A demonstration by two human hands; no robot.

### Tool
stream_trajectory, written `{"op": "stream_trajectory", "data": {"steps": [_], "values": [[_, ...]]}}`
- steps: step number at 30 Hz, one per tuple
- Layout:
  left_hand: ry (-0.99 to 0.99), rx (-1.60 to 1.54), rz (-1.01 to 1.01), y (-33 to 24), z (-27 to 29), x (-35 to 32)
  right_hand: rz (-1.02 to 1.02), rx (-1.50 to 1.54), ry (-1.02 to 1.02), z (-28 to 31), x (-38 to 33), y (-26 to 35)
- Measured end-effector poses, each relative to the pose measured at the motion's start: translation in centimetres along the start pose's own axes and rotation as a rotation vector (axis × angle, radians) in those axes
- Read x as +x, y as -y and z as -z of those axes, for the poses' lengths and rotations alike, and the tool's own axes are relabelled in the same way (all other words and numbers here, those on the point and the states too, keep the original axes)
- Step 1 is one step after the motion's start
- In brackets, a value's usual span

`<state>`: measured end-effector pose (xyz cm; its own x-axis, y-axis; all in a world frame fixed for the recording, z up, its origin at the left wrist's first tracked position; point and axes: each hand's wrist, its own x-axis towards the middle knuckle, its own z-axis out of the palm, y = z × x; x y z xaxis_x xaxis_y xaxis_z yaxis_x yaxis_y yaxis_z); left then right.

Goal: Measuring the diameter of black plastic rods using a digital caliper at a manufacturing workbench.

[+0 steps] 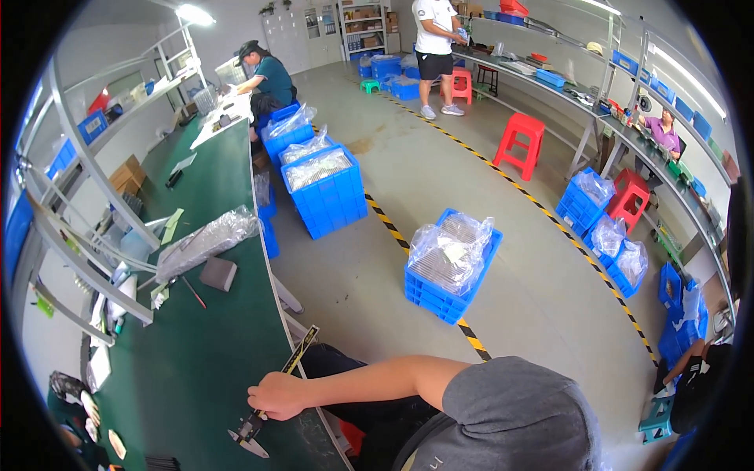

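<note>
My right hand point(279, 395) reaches from the lower right, out of a grey sleeve, over the near edge of the green-topped bench point(196, 361). Its fingers are closed around a caliper point(300, 350). The beam's dark, marked end sticks out past the hand toward the aisle, while the metal jaws point down toward the bench top. Whether the jaws touch the surface, I cannot tell. My left hand is out of view. Near the bottom edge lies a bundle of thin dark strips point(162, 464).
On the bench are a plastic-wrapped bundle point(208, 242), a dark block point(218, 274) and a thin red tool point(194, 292). Blue crates point(452, 271) stand in the aisle, beside a red stool point(518, 145). Other people work nearby, one partly visible at lower left point(78, 439).
</note>
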<state>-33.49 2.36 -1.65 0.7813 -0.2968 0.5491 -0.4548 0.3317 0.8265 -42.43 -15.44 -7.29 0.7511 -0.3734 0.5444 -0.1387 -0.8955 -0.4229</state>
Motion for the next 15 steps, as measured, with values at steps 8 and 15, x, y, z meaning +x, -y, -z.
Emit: {"op": "stream_trajectory", "data": {"steps": [8,15], "values": [[0.101,0.080,-0.034,0.4,-1.2,-0.6,0.023,-0.003,0.071,0.1,0.0,-0.2],[0.174,0.071,0.007,-0.8,-1.2,0.0,0.019,-0.010,0.078,0.0,0.1,-0.3]]}}
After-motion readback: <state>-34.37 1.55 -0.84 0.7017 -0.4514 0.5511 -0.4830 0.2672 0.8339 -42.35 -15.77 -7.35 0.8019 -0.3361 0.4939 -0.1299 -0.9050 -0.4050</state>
